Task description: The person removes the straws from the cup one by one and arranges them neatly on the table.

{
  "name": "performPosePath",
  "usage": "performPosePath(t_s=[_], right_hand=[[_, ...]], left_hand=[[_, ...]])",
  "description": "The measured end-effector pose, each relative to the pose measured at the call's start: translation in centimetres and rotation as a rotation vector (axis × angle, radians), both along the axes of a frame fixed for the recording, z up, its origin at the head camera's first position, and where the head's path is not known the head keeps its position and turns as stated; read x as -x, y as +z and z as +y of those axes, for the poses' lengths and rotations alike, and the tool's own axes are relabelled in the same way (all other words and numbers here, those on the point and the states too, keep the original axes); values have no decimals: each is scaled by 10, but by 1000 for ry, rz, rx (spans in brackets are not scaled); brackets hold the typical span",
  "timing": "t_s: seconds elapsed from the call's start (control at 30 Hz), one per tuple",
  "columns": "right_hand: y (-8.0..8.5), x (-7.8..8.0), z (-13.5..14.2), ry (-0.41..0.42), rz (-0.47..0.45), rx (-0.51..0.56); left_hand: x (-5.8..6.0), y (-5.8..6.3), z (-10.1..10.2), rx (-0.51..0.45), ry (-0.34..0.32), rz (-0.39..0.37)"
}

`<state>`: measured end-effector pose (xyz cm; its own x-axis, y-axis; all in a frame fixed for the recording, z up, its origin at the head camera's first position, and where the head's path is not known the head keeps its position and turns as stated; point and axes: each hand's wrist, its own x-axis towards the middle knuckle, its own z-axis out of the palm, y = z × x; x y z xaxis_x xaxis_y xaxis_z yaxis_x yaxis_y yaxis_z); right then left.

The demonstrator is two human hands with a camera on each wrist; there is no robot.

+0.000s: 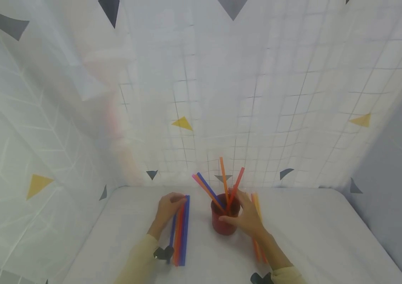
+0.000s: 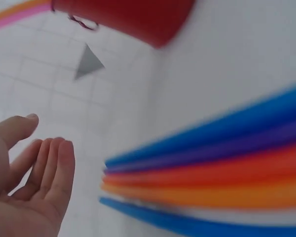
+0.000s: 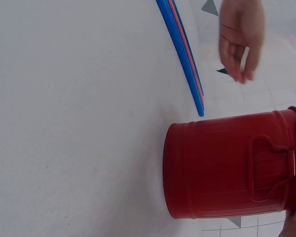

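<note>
A red metal pail [image 1: 223, 227] with small wire handles on its sides stands upright on the table. Several coloured straws, among them an orange straw [image 1: 223, 173] and a red straw [image 1: 239, 179], lean out of its mouth. My right hand [image 1: 250, 221] grips the pail near its rim, thumb at the front and fingers behind; the right wrist view shows digits at the rim of the pail [image 3: 222, 168]. My left hand [image 1: 167, 209] hovers at the far end of a row of blue, purple, red and orange straws [image 1: 180, 240]. In the left wrist view its fingers are loosely bent, apart from the straws [image 2: 212, 168].
More orange and yellow straws [image 1: 256, 203] lie right of the pail, partly hidden under my right forearm. The white table [image 1: 314, 228] ends at a hanging patterned sheet [image 1: 275, 98] behind, with further sheets on both sides.
</note>
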<state>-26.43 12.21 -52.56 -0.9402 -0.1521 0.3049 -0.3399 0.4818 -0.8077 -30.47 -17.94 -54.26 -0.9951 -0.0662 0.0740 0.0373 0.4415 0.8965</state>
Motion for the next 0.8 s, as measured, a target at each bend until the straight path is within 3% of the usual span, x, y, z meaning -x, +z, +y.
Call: performPosePath(t_s=[0.23, 0.37, 0.63, 0.8], right_hand=[[-2, 2, 1, 15, 14, 8], [-3, 4, 2, 21, 20, 0], [-5, 3, 2, 28, 26, 10], [-5, 3, 3, 30, 17, 8]], left_hand=[[-1, 23, 24, -182, -152, 38], [-3, 32, 32, -152, -153, 25], [-4, 29, 46, -114, -205, 106], [-7, 23, 60, -141, -216, 111]])
